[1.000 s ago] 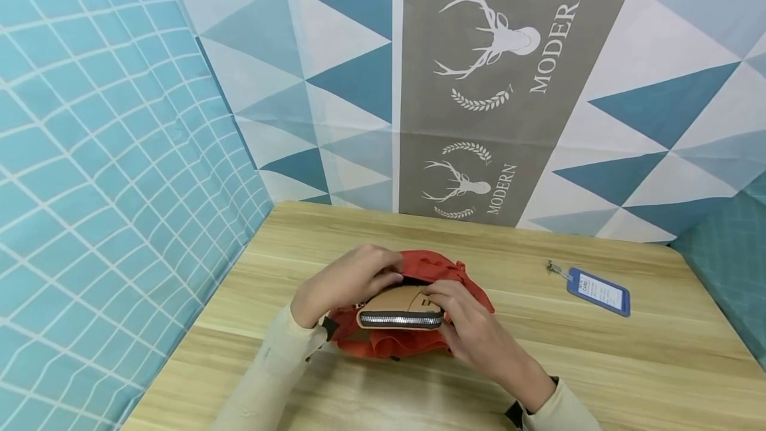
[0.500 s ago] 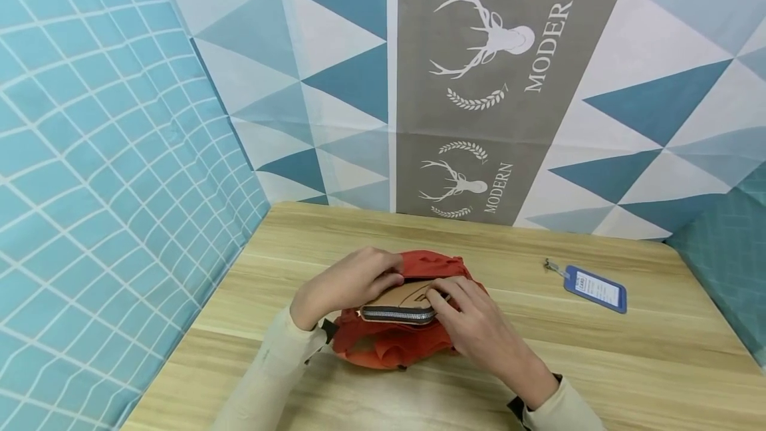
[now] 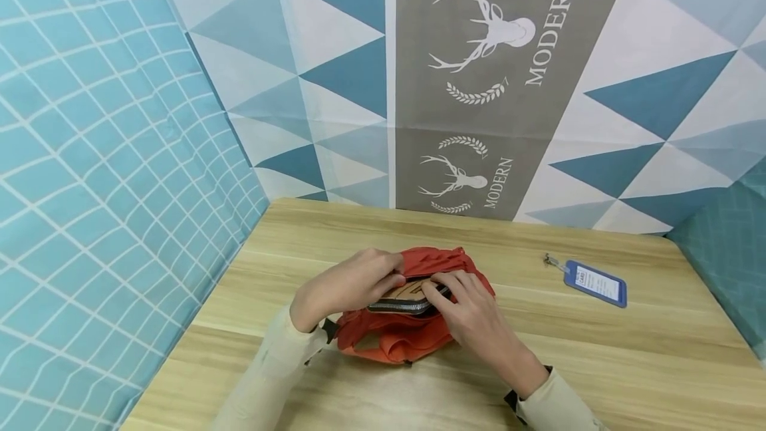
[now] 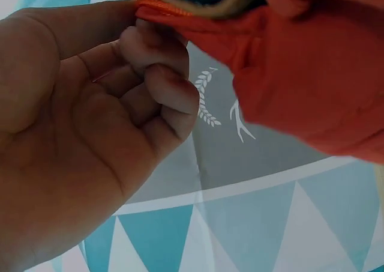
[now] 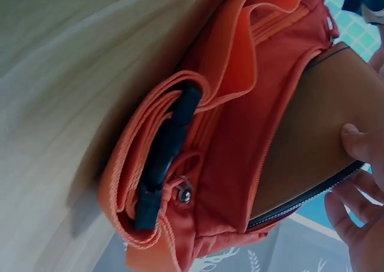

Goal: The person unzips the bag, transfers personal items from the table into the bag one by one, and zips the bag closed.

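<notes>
A red-orange waist bag (image 3: 439,259) lies on the table with its zipped pocket open. A tan zip-around wallet (image 5: 318,122) sits partly inside that pocket, its metal zip facing the person in the head view. My left hand (image 3: 350,283) pinches the pocket's edge at the left, and the left wrist view shows its thumb and index finger on the orange zip tape. On the other side, my right hand (image 3: 479,314) grips the wallet, thumb on its tan face and fingers beneath. The wallet's inner end is hidden in the bag.
A blue card holder (image 3: 595,283) with a metal clip lies on the wooden table (image 3: 598,364) to the right. A black buckle (image 5: 162,158) and folded orange strap hang at the bag's side. A patterned backdrop (image 3: 335,85) stands behind the table.
The wallet has sunk deeper into the bag's pocket, so less of it shows. My right hand has shifted slightly with it, while my left hand stays at the pocket edge.
</notes>
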A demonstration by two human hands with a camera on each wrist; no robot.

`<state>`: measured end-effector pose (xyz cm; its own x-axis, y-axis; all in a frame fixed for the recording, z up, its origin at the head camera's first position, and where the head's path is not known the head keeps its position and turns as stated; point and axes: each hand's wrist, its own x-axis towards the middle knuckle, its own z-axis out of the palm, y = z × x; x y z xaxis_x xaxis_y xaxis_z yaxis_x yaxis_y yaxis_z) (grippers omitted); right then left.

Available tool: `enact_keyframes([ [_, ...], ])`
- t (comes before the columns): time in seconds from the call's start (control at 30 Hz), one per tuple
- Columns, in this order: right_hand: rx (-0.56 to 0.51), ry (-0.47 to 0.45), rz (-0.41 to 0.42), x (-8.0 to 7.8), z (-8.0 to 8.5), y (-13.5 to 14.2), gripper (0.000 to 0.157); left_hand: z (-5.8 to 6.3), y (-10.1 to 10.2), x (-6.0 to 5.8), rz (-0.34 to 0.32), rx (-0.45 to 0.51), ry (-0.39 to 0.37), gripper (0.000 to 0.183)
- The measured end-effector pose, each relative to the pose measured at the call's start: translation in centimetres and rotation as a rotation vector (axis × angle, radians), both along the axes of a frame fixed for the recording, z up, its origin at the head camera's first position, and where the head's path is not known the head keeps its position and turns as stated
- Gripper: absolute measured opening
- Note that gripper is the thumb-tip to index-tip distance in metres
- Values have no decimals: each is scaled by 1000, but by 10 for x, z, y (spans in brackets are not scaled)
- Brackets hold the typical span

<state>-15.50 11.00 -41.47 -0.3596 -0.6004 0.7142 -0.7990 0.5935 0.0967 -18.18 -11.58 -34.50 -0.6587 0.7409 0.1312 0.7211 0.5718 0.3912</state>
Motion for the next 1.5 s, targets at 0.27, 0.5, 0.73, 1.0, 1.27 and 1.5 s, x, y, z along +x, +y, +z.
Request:
enact_keyframes([
  [0.27,-6,-56,14,-11,2,8,35,-3,5,-1,59,-72,94,21],
  [0.5,-25,-65,-38,-11,3,16,28,-10,3,-10,88,-32,5,17],
  [0.73,-45,-27,-66,-14,0,19,30,-12,0,-16,57,20,48,16],
  [1.0,-56,-63,-94,-13,-1,14,29,-3,8,-1,64,-1,196,9],
  [1.27,-96,-113,-113,-4,-3,3,45,-2,6,2,96,-12,194,10],
  [1.5,-151,-59,86,8,-2,-9,30,-2,8,4,87,-25,195,13],
])
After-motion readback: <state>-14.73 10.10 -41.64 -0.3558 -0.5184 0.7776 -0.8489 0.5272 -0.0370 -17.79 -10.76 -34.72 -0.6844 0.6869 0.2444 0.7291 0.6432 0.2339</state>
